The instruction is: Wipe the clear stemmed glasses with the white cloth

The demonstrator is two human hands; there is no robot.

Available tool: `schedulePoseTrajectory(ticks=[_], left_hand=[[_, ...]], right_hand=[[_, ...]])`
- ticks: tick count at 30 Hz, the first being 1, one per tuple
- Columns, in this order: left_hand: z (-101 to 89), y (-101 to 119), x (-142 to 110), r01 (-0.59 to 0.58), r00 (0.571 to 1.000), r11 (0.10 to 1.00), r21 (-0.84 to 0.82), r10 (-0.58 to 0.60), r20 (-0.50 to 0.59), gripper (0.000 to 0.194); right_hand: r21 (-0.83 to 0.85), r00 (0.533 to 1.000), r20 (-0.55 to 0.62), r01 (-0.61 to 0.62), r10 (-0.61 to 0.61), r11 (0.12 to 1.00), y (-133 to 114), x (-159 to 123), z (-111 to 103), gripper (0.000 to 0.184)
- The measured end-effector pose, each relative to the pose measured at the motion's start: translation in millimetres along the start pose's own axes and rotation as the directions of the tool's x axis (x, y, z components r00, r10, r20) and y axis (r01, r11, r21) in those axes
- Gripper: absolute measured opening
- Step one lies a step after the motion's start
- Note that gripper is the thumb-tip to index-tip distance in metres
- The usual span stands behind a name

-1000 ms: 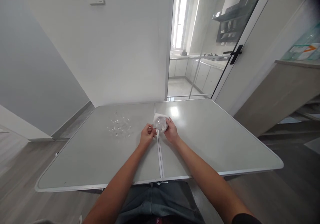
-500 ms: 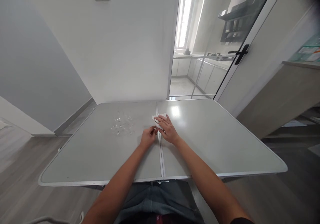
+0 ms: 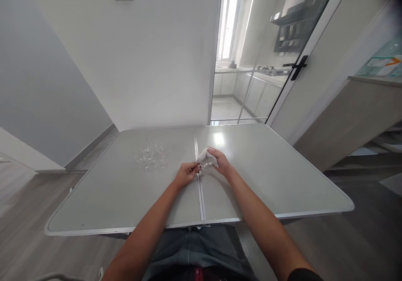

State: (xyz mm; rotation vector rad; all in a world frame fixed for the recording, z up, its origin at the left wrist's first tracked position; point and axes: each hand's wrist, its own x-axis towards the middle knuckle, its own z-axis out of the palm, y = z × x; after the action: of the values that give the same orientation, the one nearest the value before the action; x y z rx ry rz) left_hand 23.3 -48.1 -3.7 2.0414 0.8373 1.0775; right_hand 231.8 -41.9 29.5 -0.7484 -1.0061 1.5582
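My left hand [image 3: 186, 174] is closed, its fingertips pinching the near-left end of a small clear glass [image 3: 207, 163] with a rounded, see-through body. A white cloth [image 3: 204, 153] lies folded against the far side of that glass. My right hand [image 3: 222, 162] grips the cloth from the right, its fingers bent around the cloth and partly hidden by it. Both hands are just above the table's middle seam. To the left, several similar clear glass pieces [image 3: 151, 157] stand in a cluster on the table; their exact shapes are hard to make out.
The pale folding table [image 3: 125, 197] has a metal rim and a metal seam [image 3: 201, 201] down its middle. A white wall [image 3: 163, 63] rises behind it. A glass door with a black handle [image 3: 299, 67] is at the right, beside a shelf unit [image 3: 351, 105].
My right hand has turned and shifted right and slightly down, drawing the cloth back so the clear glass now shows. My left hand stays pinched on the glass's end, slightly lower.
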Motion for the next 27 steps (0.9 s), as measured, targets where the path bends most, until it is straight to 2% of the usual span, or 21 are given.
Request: schedulePoseTrajectory(ticks=[5,10,14,17,19,23,27], left_hand=[[1.3,1,7,0.154,0.983,0.952,-0.265,-0.175,-0.055,0.033],[2.9,1,16,0.144,0.966,0.874,-0.465,-0.226,-0.125,0.038],[3.6,-4,16,0.089,0.950,0.891,-0.446,-0.211,-0.232,0.033],[3.8,-9,14,0.068,0.922,0.924,-0.376,-0.202,-0.330,0.028],[3.5,-12,13,0.078,0.914,0.929,-0.362,-0.212,-0.347,0.027],[2.0,-12,11,0.125,0.909,0.923,-0.364,-0.253,-0.330,0.030],[0.0,-4,9,0.098,0.924,0.958,-0.268,-0.187,-0.333,0.034]], right_hand=[[0.181,0.997,-0.071,0.033,-0.020,0.983,18,8,8,0.030],[0.148,0.980,-0.101,0.184,-0.170,0.972,36,11,32,0.030],[-0.020,0.961,-0.109,0.252,-0.253,0.967,47,9,42,0.034],[-0.177,0.948,-0.054,0.301,-0.314,0.937,52,8,41,0.034],[-0.290,0.941,-0.002,0.323,-0.338,0.901,53,7,39,0.032],[-0.579,0.946,0.093,0.305,-0.310,0.756,46,5,36,0.024],[-0.736,0.945,0.132,0.296,-0.300,0.608,33,3,34,0.024]])
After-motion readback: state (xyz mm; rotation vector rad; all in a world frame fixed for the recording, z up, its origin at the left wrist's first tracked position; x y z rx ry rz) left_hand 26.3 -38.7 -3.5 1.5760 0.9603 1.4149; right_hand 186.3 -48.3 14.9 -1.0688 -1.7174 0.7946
